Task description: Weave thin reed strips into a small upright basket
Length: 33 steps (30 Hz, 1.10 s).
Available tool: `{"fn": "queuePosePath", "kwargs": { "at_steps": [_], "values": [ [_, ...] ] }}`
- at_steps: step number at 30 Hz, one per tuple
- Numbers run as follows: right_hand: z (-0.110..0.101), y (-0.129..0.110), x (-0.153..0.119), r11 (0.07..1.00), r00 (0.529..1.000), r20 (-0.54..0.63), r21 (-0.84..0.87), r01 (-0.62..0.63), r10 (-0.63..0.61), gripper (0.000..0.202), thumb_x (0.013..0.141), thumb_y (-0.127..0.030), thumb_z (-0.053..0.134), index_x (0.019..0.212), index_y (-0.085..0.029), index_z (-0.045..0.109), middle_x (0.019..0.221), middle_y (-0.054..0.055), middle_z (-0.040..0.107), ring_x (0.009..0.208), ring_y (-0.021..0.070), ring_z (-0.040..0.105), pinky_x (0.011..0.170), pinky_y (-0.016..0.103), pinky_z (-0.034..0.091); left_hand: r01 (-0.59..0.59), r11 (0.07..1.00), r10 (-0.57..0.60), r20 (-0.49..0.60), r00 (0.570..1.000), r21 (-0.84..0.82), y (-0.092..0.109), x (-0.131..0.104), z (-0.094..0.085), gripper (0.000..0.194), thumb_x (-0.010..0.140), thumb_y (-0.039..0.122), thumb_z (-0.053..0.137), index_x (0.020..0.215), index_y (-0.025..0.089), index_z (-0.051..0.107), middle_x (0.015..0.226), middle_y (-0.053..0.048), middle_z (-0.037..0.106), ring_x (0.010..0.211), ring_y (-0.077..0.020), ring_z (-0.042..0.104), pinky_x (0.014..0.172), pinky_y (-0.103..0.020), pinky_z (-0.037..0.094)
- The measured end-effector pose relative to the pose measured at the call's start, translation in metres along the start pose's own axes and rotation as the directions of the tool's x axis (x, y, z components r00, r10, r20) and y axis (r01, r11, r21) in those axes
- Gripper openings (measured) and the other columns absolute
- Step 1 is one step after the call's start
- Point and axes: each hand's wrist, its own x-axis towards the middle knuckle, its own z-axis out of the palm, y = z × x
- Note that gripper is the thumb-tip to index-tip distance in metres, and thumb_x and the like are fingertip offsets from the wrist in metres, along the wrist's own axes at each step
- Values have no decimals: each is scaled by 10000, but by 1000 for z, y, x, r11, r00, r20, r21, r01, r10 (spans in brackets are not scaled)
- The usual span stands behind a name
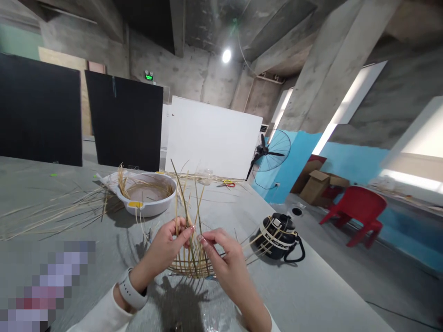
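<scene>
At the frame's lower centre, the left hand pinches an upright strand of the part-woven wicker basket, probably steadying it, while the right hand pinches alongside, on what I cannot tell.

Left grip pinching upright strands; right grip just beside; woven base below.

Grey table: white basin, loose strips, scissors, black bottle

Black jug by right edge of desk, lettering on white band partly covered, unsure, green wall sign, characters too small.
</scene>
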Motion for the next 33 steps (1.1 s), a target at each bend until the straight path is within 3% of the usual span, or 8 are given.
{"fn": "queuePosePath", "kwargs": {
  "at_steps": [8,13,17,22,27,33],
  "values": [
    [3,3,-3,984,981,-100,-83,157,-165,118,873,-139,489,888,-174,601,796,56,603,752,164,555,669,274,441,10,996,-15,-58,998,-94,-4,5,1,218,805,370,554,728,168,529,565,45,518,551,-113,499,598,-236,410],
    [3,6,-5,880,899,-11,-213,425,-437,209,840,-77,495,992,-195,577,841,67,624,766,180,543,687,320,432,44,990,-54,-69,996,-131,-1,6,-1,269,758,421,584,676,171,526,547,38,512,537,-125,493,590,-248,417],
    [1,4,-4,892,903,-94,-226,391,-420,216,839,-66,482,999,-186,564,828,70,624,762,178,539,684,327,435,29,994,-38,-88,995,-105,3,5,-2,256,786,403,567,681,172,533,580,32,522,577,-132,507,634,-252,416],
    [0,1,-5,812,849,50,-264,520,-527,224,833,-86,475,1012,-184,568,803,66,628,711,170,535,638,317,426,86,988,-94,-57,994,-129,8,2,1,257,762,397,590,644,180,518,557,42,486,545,-130,469,594,-250,400],
    [-1,1,-5,767,807,117,-258,588,-579,215,813,-71,491,991,-172,557,764,51,626,689,156,539,645,316,429,150,979,-151,7,989,-134,6,1,2,242,757,400,580,653,186,532,572,34,498,559,-139,465,599,-252,391],
    [1,5,-8,738,782,80,-285,612,-617,197,781,-84,506,946,-186,546,722,40,626,644,156,540,618,319,436,225,955,-218,55,974,-195,-3,2,2,217,760,385,558,673,189,525,606,27,490,586,-143,458,603,-252,393]
  ]
}}
